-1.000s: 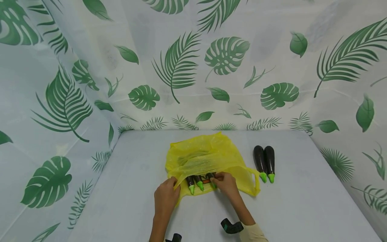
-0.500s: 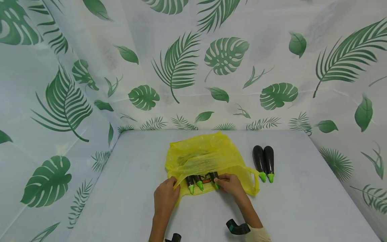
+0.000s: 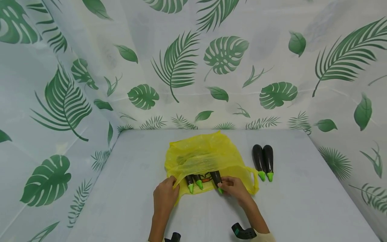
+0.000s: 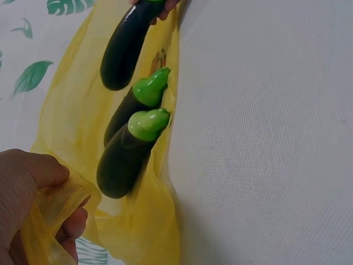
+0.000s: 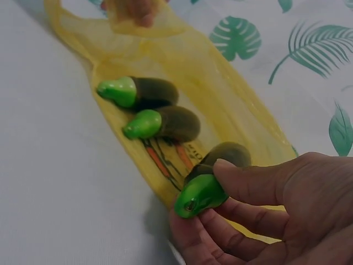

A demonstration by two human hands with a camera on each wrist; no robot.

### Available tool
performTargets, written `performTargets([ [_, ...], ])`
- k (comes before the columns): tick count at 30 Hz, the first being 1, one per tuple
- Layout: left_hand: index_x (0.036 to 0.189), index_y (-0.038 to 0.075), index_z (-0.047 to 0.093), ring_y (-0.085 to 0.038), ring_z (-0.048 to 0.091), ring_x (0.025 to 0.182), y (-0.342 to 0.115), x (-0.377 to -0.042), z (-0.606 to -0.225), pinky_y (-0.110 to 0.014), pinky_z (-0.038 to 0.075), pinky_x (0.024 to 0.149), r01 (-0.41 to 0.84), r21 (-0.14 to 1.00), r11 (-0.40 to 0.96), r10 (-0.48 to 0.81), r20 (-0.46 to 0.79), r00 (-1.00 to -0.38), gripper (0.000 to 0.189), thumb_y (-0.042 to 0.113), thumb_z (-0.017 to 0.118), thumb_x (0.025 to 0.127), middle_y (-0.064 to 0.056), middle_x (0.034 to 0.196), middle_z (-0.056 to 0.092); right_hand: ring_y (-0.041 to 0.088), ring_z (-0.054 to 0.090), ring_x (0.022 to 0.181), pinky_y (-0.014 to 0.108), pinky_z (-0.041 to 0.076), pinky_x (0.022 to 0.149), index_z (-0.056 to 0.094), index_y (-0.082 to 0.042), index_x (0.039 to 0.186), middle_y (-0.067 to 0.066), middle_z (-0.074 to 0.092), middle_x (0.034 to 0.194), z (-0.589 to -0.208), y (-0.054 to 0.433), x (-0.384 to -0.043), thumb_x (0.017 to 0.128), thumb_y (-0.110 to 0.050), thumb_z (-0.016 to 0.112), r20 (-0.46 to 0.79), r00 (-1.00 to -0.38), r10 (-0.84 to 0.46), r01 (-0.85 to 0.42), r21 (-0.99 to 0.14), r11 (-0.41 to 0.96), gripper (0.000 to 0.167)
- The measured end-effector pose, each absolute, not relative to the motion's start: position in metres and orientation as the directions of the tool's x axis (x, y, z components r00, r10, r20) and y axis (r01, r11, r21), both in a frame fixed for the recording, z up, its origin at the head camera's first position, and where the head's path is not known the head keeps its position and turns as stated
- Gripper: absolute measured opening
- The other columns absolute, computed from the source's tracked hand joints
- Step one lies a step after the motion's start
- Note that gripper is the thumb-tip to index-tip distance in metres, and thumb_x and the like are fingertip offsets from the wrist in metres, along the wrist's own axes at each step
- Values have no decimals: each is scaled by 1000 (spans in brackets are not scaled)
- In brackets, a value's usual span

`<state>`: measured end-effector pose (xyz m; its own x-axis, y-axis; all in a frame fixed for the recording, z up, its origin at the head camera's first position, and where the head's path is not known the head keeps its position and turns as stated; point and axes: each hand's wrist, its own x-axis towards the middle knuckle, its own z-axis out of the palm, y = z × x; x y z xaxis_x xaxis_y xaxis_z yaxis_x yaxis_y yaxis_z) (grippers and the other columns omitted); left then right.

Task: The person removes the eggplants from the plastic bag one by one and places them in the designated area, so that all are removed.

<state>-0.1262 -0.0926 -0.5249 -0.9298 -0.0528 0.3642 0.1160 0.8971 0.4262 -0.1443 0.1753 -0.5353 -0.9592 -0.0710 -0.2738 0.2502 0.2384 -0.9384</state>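
Note:
A yellow plastic bag (image 3: 208,148) lies on the table, its mouth facing me. My left hand (image 3: 165,195) pinches the upper edge of the bag's mouth at the left and holds it up. Between thumb and fingers, my right hand (image 3: 236,189) grips an eggplant (image 3: 216,178) by its green stem end. The dark body of this eggplant lies partly inside the bag. Two more eggplants (image 5: 157,91) rest side by side in the bag, green ends toward the opening. Printing shows on the bag beneath them in the right wrist view.
Another pair of eggplants (image 3: 263,161) lies on the white table (image 3: 290,201) to the right of the bag, green ends toward me. Leaf-patterned sheeting (image 3: 181,67) rises behind the table and along its sides.
My right hand has moved right and toward me, drawing the gripped eggplant farther out of the bag and away from the other two. The left hand stays in place on the bag's edge.

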Motion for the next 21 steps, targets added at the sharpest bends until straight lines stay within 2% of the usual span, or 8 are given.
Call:
performTargets([
  [4, 86, 9, 69, -8, 51, 54, -91, -126, -524, -25, 45, 53, 117, 429, 896, -55, 368, -928, 6, 11, 72, 81, -2, 70, 67, 14, 63, 83, 31, 56, 72, 57, 13, 123, 16, 68, 103, -534, 178, -142, 89, -12, 68, -300, -949, -100, 272, -935, 229, 43],
  [10, 86, 9, 69, -8, 51, 55, -92, -126, -525, -25, 43, 52, 119, 440, 890, -55, 364, -930, 6, 11, 71, 81, -1, 71, 67, 15, 64, 88, 35, 57, 78, 55, 14, 123, 18, 66, 109, -532, 178, -138, 89, -12, 69, -341, -929, -145, 310, -929, 201, 45],
  [17, 85, 9, 69, -8, 51, 54, -93, -127, -526, -25, 42, 51, 135, 442, 887, -52, 384, -922, 6, 10, 72, 80, -1, 71, 67, 18, 64, 87, 40, 58, 77, 38, 14, 139, 20, 62, 111, -533, 181, -136, 88, -9, 69, -352, -896, -272, 319, -934, 160, 64],
  [21, 84, 10, 69, -7, 49, 53, -93, -127, -526, -24, 41, 50, 136, 448, 884, -53, 383, -922, 4, 10, 71, 80, -1, 69, 66, 18, 63, 87, 42, 58, 77, 32, 15, 140, 19, 57, 111, -534, 183, -135, 87, -7, 68, -363, -873, -325, 338, -932, 131, 68],
])
